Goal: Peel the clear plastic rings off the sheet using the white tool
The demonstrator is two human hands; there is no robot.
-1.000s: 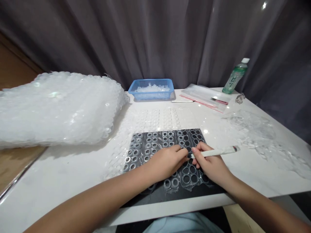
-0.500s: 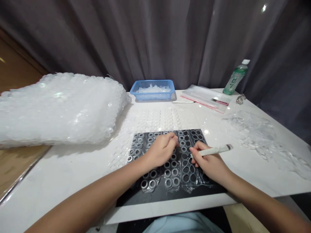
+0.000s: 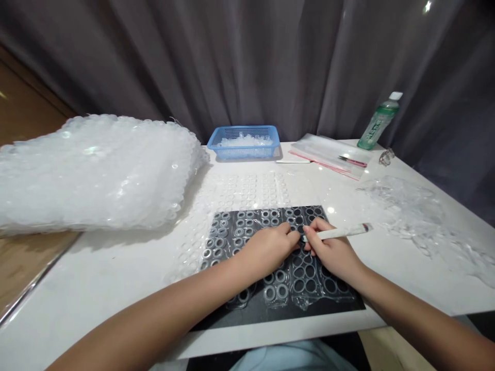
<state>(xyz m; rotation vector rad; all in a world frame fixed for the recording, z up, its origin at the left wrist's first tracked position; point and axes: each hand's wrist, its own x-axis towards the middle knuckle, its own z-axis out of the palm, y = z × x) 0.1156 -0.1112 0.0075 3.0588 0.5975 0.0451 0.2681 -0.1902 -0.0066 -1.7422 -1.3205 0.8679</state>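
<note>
A clear plastic sheet of small rings (image 3: 247,232) lies over a black mat (image 3: 278,304) on the white table. My left hand (image 3: 266,250) rests on the sheet with its fingertips pinched together at a ring near the middle. My right hand (image 3: 332,252) is closed round a thin white tool (image 3: 340,233), whose tip meets the sheet right beside my left fingertips. The tool's far end points right. What the left fingers pinch is too small to make out.
A big stack of clear ring sheets (image 3: 93,170) fills the left. At the back stand a blue basket (image 3: 244,141), a flat plastic bag with a pen (image 3: 332,154) and a green bottle (image 3: 379,122). Crumpled clear plastic (image 3: 417,206) lies at right.
My left hand went up and left over the sheet, then came back right to meet the tool tip. My right hand and the tool shifted slightly up the sheet.
</note>
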